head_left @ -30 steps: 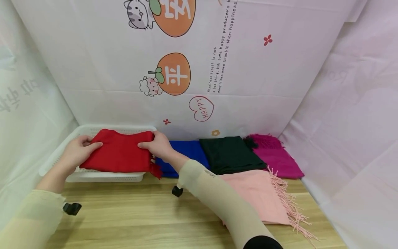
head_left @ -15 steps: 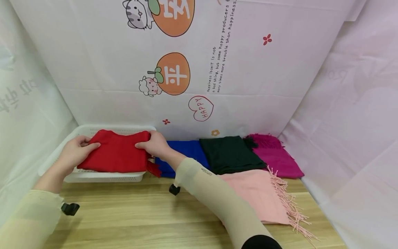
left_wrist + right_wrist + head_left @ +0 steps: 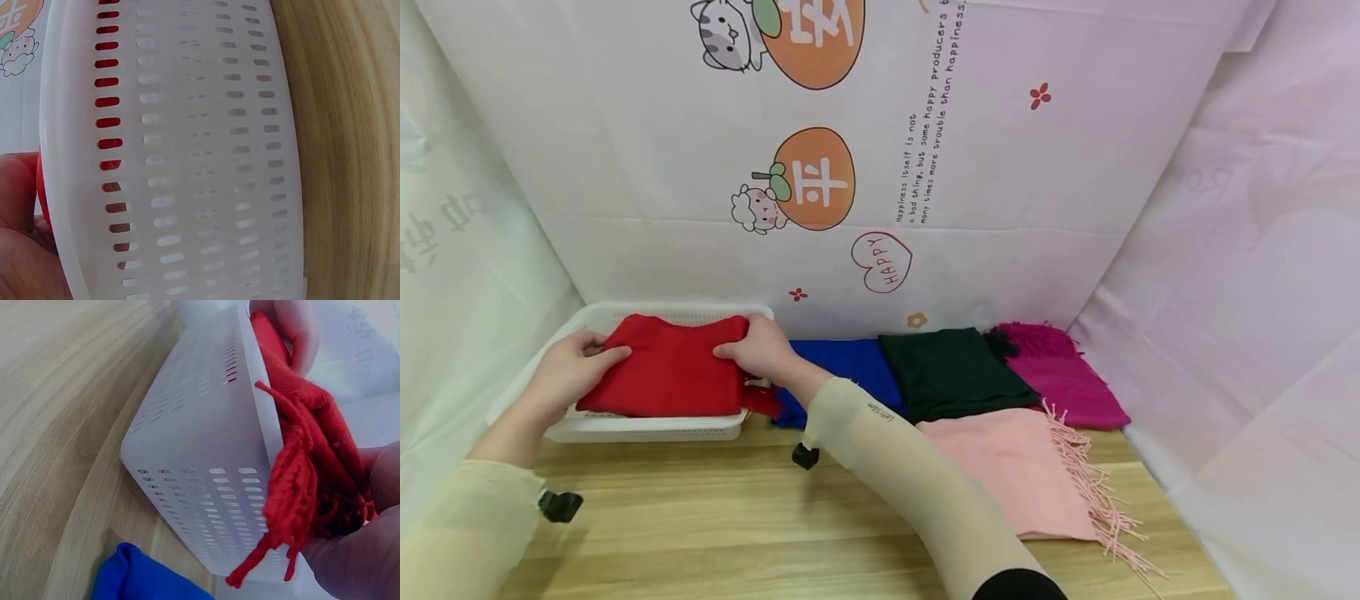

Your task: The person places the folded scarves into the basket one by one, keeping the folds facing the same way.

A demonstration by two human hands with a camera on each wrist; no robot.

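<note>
A folded red scarf (image 3: 673,371) lies level over the mouth of a white perforated basket (image 3: 647,429) at the back left. My left hand (image 3: 567,371) pinches its left edge, thumb on top. At the opposite edge my right hand (image 3: 763,348) grips the scarf between thumb and fingers. In the right wrist view, red fringe (image 3: 290,487) hangs outside the basket rim beside the right hand (image 3: 356,550). The left wrist view is mostly filled by the basket wall (image 3: 187,150), with red cloth showing through its upper slots and part of the left hand (image 3: 22,231) at the edge.
Right of the basket lie a folded blue scarf (image 3: 842,367), a dark green one (image 3: 958,371) and a magenta one (image 3: 1067,383). A pink fringed scarf (image 3: 1011,471) lies in front of them, partly behind my right forearm. White printed cloth walls (image 3: 985,167) enclose the wooden table (image 3: 700,517).
Both hands and the red scarf have shifted slightly left, bringing the scarf's right edge further over the basket. The other scarves have stayed put.
</note>
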